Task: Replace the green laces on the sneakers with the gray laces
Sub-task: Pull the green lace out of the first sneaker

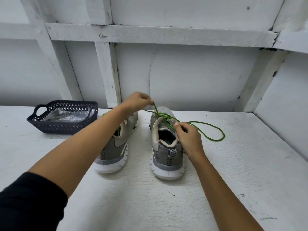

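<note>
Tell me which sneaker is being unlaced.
The right-hand sneaker: the left hand and right hand both pinch its green lace, pulled loose. The other sneaker, left of it, is in neither hand.

One person, two arms in view. The left arm wore a plain black matte fabric sleeve (30,202), whose edge ended near the elbow in a soft, slightly bunched curve. Below it the left forearm (86,147) was uncovered down to the left hand (136,100). The right forearm (218,185) was uncovered from the frame edge to the right hand (188,139), where a thumbnail showed.
</note>
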Action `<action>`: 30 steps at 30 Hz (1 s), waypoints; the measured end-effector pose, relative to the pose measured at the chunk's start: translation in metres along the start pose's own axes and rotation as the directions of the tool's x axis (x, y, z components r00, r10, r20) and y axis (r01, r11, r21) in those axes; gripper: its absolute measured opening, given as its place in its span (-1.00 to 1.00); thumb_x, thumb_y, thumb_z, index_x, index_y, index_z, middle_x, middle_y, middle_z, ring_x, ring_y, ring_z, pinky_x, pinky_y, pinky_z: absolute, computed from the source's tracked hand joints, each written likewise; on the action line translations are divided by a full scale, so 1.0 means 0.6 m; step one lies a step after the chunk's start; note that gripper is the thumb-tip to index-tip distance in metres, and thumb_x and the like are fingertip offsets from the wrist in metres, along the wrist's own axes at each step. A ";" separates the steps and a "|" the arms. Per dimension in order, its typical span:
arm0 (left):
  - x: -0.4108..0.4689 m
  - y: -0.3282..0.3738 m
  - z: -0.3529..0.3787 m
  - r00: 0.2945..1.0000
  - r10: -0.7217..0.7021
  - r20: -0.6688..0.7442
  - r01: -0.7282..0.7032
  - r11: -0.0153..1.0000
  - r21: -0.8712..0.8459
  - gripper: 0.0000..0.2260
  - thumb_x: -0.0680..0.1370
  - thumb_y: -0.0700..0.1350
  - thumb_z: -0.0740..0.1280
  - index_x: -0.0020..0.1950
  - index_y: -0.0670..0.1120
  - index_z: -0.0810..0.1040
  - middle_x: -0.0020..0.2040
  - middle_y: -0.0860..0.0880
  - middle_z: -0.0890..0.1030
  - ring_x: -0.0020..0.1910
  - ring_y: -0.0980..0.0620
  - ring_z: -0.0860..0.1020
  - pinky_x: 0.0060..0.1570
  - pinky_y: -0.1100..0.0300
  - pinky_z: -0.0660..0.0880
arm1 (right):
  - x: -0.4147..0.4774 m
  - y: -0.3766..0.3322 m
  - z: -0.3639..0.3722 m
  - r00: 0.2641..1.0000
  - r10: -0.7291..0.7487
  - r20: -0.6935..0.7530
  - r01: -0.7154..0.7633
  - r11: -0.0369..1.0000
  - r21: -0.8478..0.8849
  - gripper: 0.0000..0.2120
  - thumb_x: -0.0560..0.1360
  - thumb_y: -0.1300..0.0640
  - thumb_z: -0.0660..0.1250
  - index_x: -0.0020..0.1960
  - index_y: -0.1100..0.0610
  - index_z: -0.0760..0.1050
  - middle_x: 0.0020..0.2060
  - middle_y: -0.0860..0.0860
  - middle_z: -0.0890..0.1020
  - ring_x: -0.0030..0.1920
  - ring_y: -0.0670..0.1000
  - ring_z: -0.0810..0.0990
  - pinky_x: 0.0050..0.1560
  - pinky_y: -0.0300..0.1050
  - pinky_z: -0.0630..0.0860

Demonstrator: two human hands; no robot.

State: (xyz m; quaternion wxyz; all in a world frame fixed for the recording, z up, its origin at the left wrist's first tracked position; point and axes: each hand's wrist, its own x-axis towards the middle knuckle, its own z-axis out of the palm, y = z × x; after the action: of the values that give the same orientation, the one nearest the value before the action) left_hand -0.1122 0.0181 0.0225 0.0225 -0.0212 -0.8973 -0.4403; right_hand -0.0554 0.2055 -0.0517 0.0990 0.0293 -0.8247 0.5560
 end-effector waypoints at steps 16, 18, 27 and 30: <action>-0.001 -0.004 0.034 0.977 0.119 0.179 -0.209 0.719 0.662 -0.82 0.54 0.07 0.29 0.09 0.11 0.61 0.35 0.04 0.39 0.41 -0.07 0.21 0.36 -0.37 -0.04 | 0.001 0.001 0.002 1.000 -0.011 -0.002 0.011 1.000 -0.014 -0.82 0.57 -0.01 0.22 -0.14 0.00 0.54 -0.31 -0.13 0.53 -0.22 -0.11 0.47 -0.29 -0.35 0.32; 0.004 -0.005 0.032 0.982 0.113 0.151 -0.184 0.746 0.640 -0.84 0.53 0.04 0.30 0.06 0.09 0.61 0.29 0.01 0.43 0.35 -0.09 0.30 0.37 -0.26 0.10 | 0.001 0.002 0.001 1.000 -0.016 0.003 0.016 1.000 -0.019 -0.82 0.57 -0.01 0.22 -0.15 -0.01 0.52 -0.31 -0.12 0.52 -0.22 -0.11 0.46 -0.30 -0.36 0.31; 0.029 -0.014 -0.021 0.916 0.072 -0.395 0.184 0.799 0.573 -0.70 0.52 -0.19 0.19 0.24 -0.11 0.49 0.28 -0.17 0.40 0.27 -0.23 0.34 0.23 -0.09 0.28 | -0.001 0.000 -0.001 1.000 -0.022 0.012 0.023 1.000 -0.014 -0.84 0.57 -0.01 0.22 -0.14 -0.04 0.51 -0.32 -0.15 0.52 -0.25 -0.19 0.45 -0.34 -0.45 0.30; 0.014 -0.006 -0.008 0.962 0.252 -0.102 -0.126 0.746 0.654 -0.67 0.53 -0.12 0.24 0.28 0.09 0.48 0.38 -0.09 0.34 0.38 -0.17 0.24 0.34 -0.11 0.18 | 0.000 0.000 -0.001 1.000 -0.017 0.013 0.017 1.000 -0.014 -0.84 0.57 -0.01 0.21 -0.14 -0.03 0.50 -0.31 -0.15 0.51 -0.24 -0.20 0.45 -0.31 -0.40 0.29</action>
State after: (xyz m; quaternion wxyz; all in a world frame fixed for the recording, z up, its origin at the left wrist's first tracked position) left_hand -0.1207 0.0123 0.0231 0.1558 -0.0629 -0.9805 -0.1025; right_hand -0.0555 0.2060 -0.0516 0.0988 0.0393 -0.8289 0.5492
